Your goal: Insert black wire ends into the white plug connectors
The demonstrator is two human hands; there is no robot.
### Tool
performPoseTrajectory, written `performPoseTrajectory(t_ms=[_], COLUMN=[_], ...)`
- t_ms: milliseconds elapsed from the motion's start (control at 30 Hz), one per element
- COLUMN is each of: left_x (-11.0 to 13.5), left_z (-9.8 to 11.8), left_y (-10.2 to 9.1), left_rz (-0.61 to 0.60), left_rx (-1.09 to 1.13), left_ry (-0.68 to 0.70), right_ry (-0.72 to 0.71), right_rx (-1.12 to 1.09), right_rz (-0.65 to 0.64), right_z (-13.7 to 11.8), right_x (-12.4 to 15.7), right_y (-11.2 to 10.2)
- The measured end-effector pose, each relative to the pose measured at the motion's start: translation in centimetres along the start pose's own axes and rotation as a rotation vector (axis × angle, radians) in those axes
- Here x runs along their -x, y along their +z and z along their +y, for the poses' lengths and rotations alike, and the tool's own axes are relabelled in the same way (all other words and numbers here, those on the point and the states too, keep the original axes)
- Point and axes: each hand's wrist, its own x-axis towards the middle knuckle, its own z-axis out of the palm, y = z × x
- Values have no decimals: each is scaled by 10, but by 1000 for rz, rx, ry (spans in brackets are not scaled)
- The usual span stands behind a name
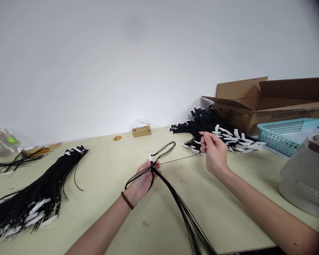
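Near the middle of the table, my left hand [145, 177] is closed around a looped bundle of thin black cables [175, 198]. One loop stands up above the fingers, another hangs by the wrist, and the loose lengths trail to the lower right. A small white connector [150, 158] shows at the fingertips. Off to the right, my right hand [214, 150] is raised with fingers pinched on a single black wire [179, 159]. That wire runs stretched, almost straight, back to the bundle in my left hand.
A pile of black cables with white connectors [228, 138] lies back right, before an open cardboard box [236, 117]. A turquoise basket [273, 138] and a grey container [305, 180] stand right. Another cable pile [42, 187] lies left. A tissue box [141, 130] and rubber bands [117, 138] sit behind.
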Motion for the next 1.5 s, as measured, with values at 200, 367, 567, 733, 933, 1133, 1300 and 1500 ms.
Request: performPoseTrajectory(t_ms=[200, 367, 567, 733, 933, 1133, 1300, 1500], left_x=[0, -3, -2, 1, 3, 2, 2, 3], left_z=[-4, -8, -15, -16, -13, -13, -14, -14], left_y=[2, -1, 1, 4, 6, 6, 6, 7], left_rz=[5, -10, 19, 46, 41, 61, 47, 54], left_rx=[-38, -37, 0, 37, 42, 46, 26, 29], left_ry=[-20, -27, -45, -50, -43, -59, -60, -62], right_ry=[-845, -1205, -1264, -1283, -1283, -1314, -1335, -1325], right_rx=[552, 719, 762, 766, 755, 771, 747, 736], right_rz=[-369, -482, -464, -469, -465, -450, -431, -451], right_z=[1, 15, 20, 21, 20, 15, 13, 17], right_x=[36, 56, 58, 58, 57, 57, 57, 57], right_y=[9, 16, 17, 18, 17, 18, 19, 19])
